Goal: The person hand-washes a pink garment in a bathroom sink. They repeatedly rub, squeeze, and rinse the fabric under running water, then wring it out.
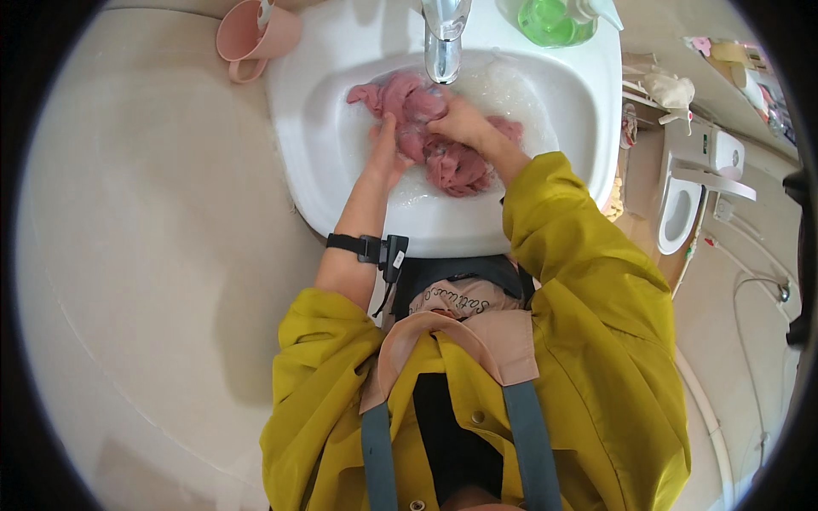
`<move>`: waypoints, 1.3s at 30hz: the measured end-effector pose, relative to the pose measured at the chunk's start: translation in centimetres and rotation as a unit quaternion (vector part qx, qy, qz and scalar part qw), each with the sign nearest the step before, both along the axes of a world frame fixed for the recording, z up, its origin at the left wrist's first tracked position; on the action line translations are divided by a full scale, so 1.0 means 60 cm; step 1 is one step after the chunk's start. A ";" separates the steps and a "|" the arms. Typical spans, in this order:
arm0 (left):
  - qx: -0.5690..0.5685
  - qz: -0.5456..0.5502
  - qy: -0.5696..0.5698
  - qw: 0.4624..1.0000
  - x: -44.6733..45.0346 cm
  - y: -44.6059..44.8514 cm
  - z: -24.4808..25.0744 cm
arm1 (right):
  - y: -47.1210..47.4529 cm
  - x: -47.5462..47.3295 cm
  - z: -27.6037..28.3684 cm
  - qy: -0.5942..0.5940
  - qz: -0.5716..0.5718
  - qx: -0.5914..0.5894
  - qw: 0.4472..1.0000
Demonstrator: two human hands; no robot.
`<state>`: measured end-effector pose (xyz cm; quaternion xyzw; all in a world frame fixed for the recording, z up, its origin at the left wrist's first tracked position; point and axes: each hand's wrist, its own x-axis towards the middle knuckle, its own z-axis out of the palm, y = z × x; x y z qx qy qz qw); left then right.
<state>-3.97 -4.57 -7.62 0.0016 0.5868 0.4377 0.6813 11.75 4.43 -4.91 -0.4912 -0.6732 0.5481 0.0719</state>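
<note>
A wet pink cloth (459, 167) lies bunched in soapy water in a white washbasin (307, 153). My left hand (385, 150) grips the cloth from its left side, the thumb on top and the other fingers partly hidden beneath. From the right, my right hand (461, 121) is closed on the cloth's upper middle, its fingertips hidden by the folds. One bunched part hangs toward the basin's front, and another spreads to the upper left. White suds (505, 89) float around it. Just above my right hand is the chrome faucet (442, 57).
A pink cup (246, 41) with a handle stands at the basin's back left corner, a white-handled item inside. A pump bottle of green liquid (555, 24) is on the back right rim. Farther right are a white toilet (679, 214) and a shower hose (744, 345).
</note>
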 end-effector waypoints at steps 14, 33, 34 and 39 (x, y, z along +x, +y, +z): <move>0.024 0.045 -0.120 0.991 0.032 0.045 0.093 | 0.015 0.007 0.038 -0.141 -0.066 0.240 0.958; -0.139 -0.078 -0.247 0.956 0.059 -0.010 0.029 | -0.073 0.043 -0.031 0.145 -0.268 -0.170 0.937; -0.130 -0.069 -0.291 0.945 0.060 -0.008 0.023 | -0.096 0.030 -0.013 0.174 -0.245 -0.133 0.944; 0.014 -0.040 -0.183 0.982 0.079 -0.008 0.004 | -0.103 -0.017 0.066 0.029 -0.174 0.015 0.984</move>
